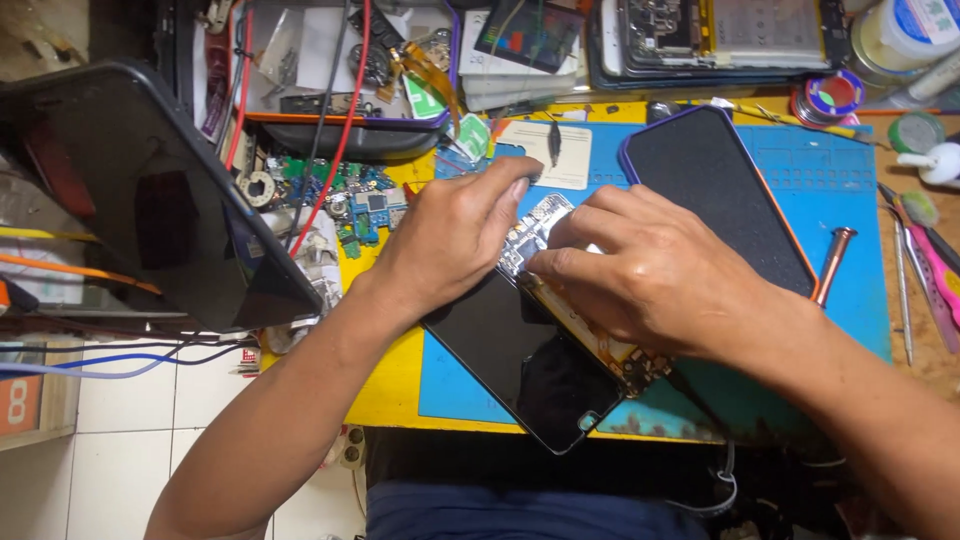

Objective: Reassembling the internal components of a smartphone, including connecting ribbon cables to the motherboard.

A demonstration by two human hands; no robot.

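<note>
**Both hands on an opened phone: keeping the work steady**

The opened phone (545,340) lies slantwise at the centre of the blue mat (860,290), its dark lower end pointing to about 7 o'clock and its bared metal innards toward 1 o'clock. The left hand (455,235) comes in from 7 o'clock and rests over the upper left of the phone, fingers curled down, fingertips at the shiny shield near the top edge. The right hand (650,270) comes in from 4 o'clock and lies across the phone's right edge, fingers bent and pressed to the board near the left fingertips. Whether either hand pinches a small part or tool I cannot tell; the fingertips hide it.

To do this well, I judge the following matters:

- Keep the phone flat on the mat, one hand bracing while the other works, so that it does not swivel.
- Press with fingertips only on the metal shield, not on the orange flex showing along the right edge at about 5 o'clock.
- Move little; the hands cover the work, so feel counts more than sight.

A second phone (715,195) lies face down just beside the right hand at 1 o'clock, and a copper-tipped tool (832,262) lies at 3 o'clock. Loose circuit boards (350,205) sit at 10 o'clock, close to the left wrist, where a careless elbow could scatter them. A dark tablet (150,190) leans well apart at 9 o'clock.
</note>
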